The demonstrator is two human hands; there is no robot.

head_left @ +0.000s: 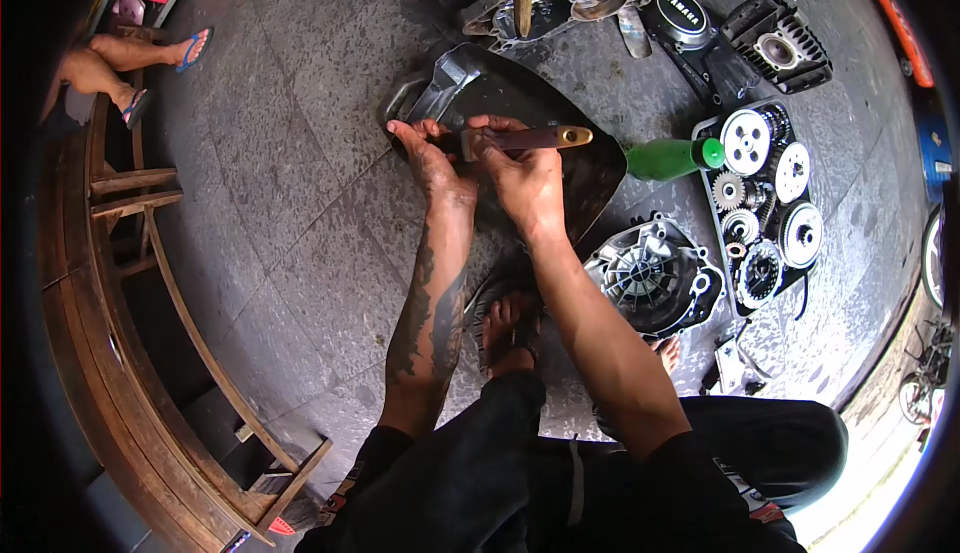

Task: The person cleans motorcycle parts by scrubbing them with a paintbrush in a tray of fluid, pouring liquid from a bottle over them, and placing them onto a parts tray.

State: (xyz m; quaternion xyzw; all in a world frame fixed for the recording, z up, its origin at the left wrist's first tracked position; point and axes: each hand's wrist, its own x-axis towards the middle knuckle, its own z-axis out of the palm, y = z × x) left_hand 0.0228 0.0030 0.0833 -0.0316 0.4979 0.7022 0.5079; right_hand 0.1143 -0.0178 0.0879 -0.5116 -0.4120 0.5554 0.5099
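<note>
Sleeves (685,488) run off-frame; hands (527,181) partly hide brush (540,138).

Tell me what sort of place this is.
Probably a motorcycle repair workshop: there's a dark rectangular tray of silvery round metal gears, a round black cover lettered YAMAHA, and a dark finned metal engine part.

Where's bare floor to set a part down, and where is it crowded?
Widest bare floor: between the wooden bench and the black pan. A narrower patch lies right of the gear tray. Crowded: between pan and tray, with the green bottle and engine cover.
</note>
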